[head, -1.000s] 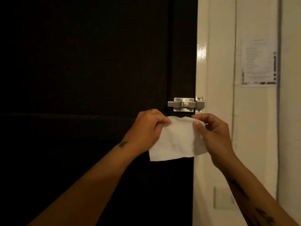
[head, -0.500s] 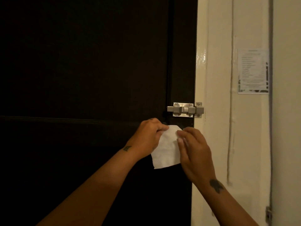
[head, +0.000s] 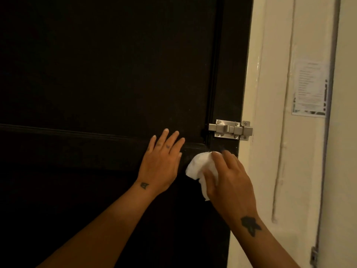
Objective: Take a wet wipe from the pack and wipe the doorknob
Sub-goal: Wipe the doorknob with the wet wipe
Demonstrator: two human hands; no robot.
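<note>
A white wet wipe (head: 199, 166) is bunched under my right hand (head: 229, 182), which presses it against the dark door (head: 96, 74) just below a silver slide bolt (head: 230, 130). The doorknob itself is hidden beneath the wipe and hand. My left hand (head: 161, 161) lies flat on the door to the left of the wipe, fingers spread and holding nothing. The wipe pack is out of view.
A cream door frame (head: 258, 113) and wall run down the right side. A printed paper notice (head: 310, 89) is stuck on the wall. A thin conduit (head: 328, 132) runs vertically at the far right.
My left hand let go of the wipe and went flat on the door. My right hand bunched the wipe and pressed it onto the door below the bolt.
</note>
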